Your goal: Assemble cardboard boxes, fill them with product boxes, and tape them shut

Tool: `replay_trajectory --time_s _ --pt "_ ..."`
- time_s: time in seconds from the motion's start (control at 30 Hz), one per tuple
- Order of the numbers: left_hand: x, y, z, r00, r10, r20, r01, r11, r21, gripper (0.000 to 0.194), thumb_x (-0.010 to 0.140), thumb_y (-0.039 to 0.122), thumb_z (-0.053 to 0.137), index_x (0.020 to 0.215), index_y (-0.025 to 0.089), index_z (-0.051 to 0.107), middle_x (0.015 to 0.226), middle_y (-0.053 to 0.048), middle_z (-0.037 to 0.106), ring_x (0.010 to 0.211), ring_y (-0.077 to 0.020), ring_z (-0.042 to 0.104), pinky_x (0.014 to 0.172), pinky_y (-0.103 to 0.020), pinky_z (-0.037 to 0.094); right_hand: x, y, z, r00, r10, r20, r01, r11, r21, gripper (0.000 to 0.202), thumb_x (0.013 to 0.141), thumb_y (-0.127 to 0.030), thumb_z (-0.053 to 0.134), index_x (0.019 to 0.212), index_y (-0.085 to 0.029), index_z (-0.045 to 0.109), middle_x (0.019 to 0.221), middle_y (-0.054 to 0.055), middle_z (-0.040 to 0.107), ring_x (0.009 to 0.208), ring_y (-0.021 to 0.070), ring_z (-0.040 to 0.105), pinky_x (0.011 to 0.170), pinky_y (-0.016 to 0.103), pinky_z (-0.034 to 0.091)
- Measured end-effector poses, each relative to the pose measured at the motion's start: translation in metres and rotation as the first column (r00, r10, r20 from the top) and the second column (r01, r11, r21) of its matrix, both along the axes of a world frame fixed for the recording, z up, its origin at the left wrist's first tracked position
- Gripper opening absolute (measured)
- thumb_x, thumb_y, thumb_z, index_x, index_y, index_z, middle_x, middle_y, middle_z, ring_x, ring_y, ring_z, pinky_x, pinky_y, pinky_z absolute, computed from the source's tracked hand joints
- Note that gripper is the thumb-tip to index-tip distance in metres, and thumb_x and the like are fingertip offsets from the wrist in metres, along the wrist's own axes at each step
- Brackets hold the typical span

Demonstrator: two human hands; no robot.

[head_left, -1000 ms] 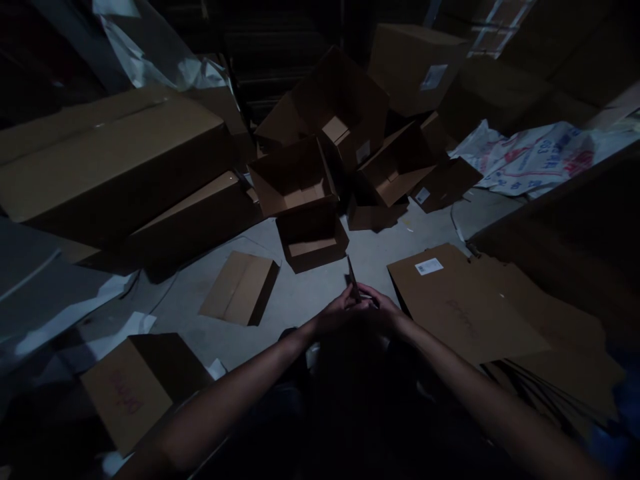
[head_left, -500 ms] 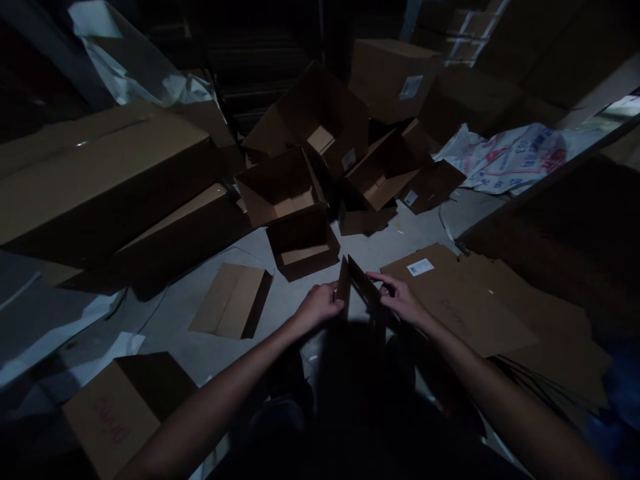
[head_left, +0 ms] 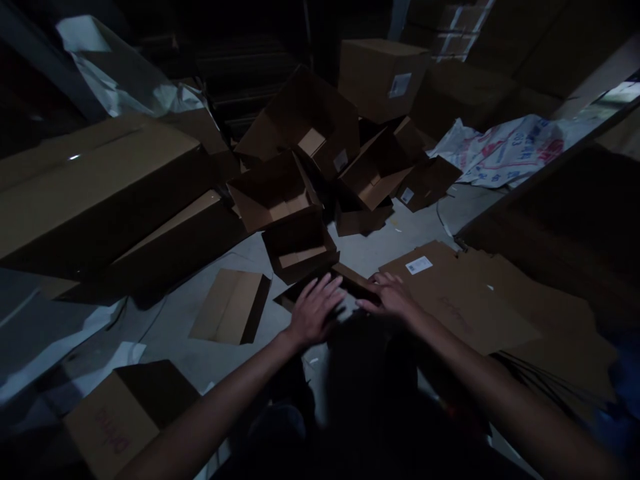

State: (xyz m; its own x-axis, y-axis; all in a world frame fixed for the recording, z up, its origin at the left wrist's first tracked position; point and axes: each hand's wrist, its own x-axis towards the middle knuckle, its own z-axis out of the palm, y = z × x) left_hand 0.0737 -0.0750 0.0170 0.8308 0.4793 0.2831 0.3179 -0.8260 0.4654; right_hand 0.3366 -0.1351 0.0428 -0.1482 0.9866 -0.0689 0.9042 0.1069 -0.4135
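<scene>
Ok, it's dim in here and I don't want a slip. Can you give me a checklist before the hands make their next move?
1. Left hand open: ok; its fingers are spread at the folded cardboard piece.
2. Right hand gripping: cannot tell; its fingers are at the right edge, but the hold isn't clear.
3. Folded cardboard piece clear of the open cardboard box beyond: cannot tell; their outlines meet in view.
4. Small cardboard box on the left out of the way: ok; floor shows between it and the left hand.
5. Lighting: not ok; deep shadow below the hands.
</scene>
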Motion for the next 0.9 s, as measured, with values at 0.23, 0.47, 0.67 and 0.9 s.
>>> replay_trajectory --time_s 0.23,0.47,0.67,0.9 --pt "0.053 0.032 -0.034 0.963 -0.210 -0.169 0.195 0.976 -0.101 0.057 0.103 0.046 0.052 0.154 0.021 0.049 0.164 -0.015 0.042 0.155 -0.0300 0.035 0.127 -0.052 0.027 0.001 0.007 0.008 0.924 0.383 0.019 -0.359 0.882 -0.307 0.039 0.087 -0.042 0.071 0.125 -0.033 0.072 0.121 0.006 0.078 0.118 0.0281 0.070 0.126 0.056 0.016" --pt "0.016 0.037 0.026 0.955 0.262 -0.141 -0.254 0.964 0.073 0.061 0.102 0.046 0.053 0.158 0.023 0.042 0.158 -0.016 0.051 0.151 -0.0351 0.042 0.125 -0.059 0.027 -0.011 0.010 -0.001 0.904 0.380 -0.196 -0.424 0.854 -0.300 0.029 0.097 -0.044 0.060 0.080 -0.027 0.076 0.081 -0.001 0.078 0.090 0.0199 0.071 0.112 0.041 0.037" --pt "0.013 -0.002 0.028 0.861 0.018 -0.509 -0.075 0.993 -0.092 0.102 0.087 0.060 0.068 0.166 0.012 0.023 0.170 -0.020 0.028 0.156 -0.0365 0.032 0.123 -0.053 0.034 -0.012 -0.032 -0.050 0.938 -0.347 -0.005 0.344 0.929 0.136 0.048 0.090 -0.056 0.068 0.122 -0.021 0.068 0.125 0.014 0.067 0.117 0.0318 0.059 0.104 0.046 0.042" --pt "-0.007 -0.014 -0.019 0.831 0.007 -0.556 0.036 0.997 0.066 0.113 0.081 0.038 0.076 0.169 0.020 0.007 0.175 -0.014 0.006 0.161 -0.0388 0.009 0.126 -0.062 0.017 0.068 -0.248 -0.103 0.685 -0.718 -0.123 0.725 0.657 0.206 0.029 0.105 -0.038 0.041 0.121 -0.021 0.058 0.117 0.013 0.065 0.112 0.0276 0.062 0.096 0.044 0.053"
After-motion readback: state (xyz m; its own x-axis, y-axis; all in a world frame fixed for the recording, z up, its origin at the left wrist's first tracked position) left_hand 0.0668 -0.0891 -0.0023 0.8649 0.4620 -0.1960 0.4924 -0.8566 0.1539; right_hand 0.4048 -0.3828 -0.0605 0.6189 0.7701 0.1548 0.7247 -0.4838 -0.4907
